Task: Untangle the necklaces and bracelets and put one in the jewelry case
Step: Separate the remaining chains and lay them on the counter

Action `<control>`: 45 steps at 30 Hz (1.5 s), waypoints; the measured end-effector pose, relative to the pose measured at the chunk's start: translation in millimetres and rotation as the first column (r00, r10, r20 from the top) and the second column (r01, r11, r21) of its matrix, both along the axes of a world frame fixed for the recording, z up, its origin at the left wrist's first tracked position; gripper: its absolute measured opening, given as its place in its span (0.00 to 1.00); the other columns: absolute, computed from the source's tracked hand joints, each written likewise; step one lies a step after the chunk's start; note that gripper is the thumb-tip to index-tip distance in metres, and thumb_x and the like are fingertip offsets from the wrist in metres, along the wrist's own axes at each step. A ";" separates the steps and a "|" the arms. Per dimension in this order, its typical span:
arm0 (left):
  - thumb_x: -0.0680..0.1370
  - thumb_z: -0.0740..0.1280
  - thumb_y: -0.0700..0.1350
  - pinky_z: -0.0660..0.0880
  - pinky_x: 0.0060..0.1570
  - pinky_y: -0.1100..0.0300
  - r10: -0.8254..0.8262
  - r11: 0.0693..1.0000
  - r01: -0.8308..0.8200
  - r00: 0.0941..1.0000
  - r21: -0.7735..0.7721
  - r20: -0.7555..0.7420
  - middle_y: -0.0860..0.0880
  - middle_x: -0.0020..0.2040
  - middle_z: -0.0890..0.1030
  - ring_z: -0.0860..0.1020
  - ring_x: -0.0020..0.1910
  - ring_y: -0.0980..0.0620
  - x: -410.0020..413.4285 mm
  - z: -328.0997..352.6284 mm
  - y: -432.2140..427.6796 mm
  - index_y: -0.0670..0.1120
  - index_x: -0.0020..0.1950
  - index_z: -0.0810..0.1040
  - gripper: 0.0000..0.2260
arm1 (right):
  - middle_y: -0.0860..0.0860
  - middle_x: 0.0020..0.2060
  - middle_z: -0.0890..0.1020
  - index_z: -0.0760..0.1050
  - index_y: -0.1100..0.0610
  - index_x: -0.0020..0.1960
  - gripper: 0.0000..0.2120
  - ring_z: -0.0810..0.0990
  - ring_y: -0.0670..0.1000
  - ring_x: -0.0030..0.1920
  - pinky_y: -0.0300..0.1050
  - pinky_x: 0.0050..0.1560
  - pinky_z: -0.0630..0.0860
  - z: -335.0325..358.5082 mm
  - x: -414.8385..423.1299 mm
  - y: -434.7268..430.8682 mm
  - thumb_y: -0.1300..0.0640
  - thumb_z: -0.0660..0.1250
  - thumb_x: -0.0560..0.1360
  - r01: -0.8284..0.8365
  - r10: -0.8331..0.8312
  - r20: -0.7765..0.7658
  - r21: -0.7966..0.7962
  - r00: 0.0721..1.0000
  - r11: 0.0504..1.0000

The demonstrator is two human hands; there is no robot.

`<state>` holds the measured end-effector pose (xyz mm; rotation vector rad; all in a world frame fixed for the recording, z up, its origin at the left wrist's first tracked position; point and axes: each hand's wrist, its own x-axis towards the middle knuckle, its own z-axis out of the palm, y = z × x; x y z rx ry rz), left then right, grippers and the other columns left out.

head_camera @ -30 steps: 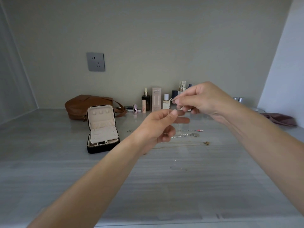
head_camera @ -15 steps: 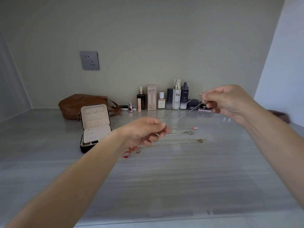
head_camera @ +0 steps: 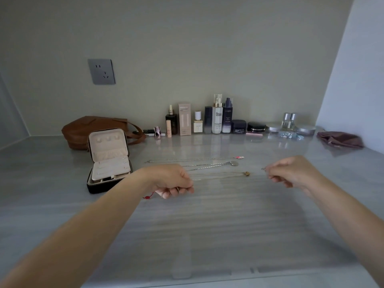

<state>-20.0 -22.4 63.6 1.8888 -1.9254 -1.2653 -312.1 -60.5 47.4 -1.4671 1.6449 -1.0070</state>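
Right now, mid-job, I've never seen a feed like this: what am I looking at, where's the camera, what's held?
No machine here: a person's two bare hands, filmed by one camera worn on the head, looking forward and down. On the table stand an open jewelry case, a brown bag and a row of bottles; three necklaces lie stretched out side by side. The right hand pinches the end of a fine chain. The left hand has its fingers curled; whether they hold the other end is too faint to tell.
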 end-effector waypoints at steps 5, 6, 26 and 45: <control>0.80 0.58 0.46 0.65 0.25 0.66 -0.024 0.997 0.037 0.980 -0.062 0.198 0.52 0.30 0.72 0.67 0.25 0.56 -9.1 -6.3 -4.8 0.46 0.38 0.76 0.13 | 0.51 0.27 0.82 0.80 0.57 0.32 0.07 0.78 0.47 0.27 0.35 0.27 0.69 -11.7 -3.2 -0.7 0.64 0.71 0.68 0.007 -0.013 -0.159 -0.035 0.987 0.999; 0.80 0.59 0.46 0.65 0.24 0.66 -0.025 0.996 0.044 0.972 -0.075 0.232 0.52 0.30 0.72 0.67 0.25 0.56 -10.7 -7.8 -5.6 0.46 0.38 0.76 0.13 | 0.50 0.25 0.81 0.80 0.56 0.31 0.08 0.78 0.48 0.28 0.37 0.31 0.71 -14.1 -3.4 -1.3 0.63 0.71 0.68 0.006 -0.015 -0.185 -0.047 0.983 0.999; 0.78 0.61 0.51 0.65 0.31 0.62 0.025 0.962 0.141 0.809 -0.235 0.587 0.49 0.32 0.75 0.72 0.32 0.51 -5.9 -19.2 -12.7 0.47 0.32 0.74 0.16 | 0.51 0.31 0.83 0.79 0.51 0.32 0.08 0.81 0.54 0.33 0.37 0.29 0.69 -23.9 -0.3 -2.4 0.59 0.73 0.68 -0.019 -0.027 -0.417 -0.107 0.909 0.994; 0.76 0.65 0.56 0.67 0.32 0.64 0.221 0.896 0.044 0.819 -0.441 0.530 0.49 0.37 0.81 0.75 0.34 0.55 29.2 3.3 -2.4 0.43 0.46 0.79 0.16 | 0.49 0.37 0.81 0.81 0.53 0.38 0.04 0.79 0.51 0.42 0.40 0.42 0.71 -4.7 34.1 1.4 0.53 0.73 0.70 -0.157 0.081 -0.506 -0.110 0.859 0.981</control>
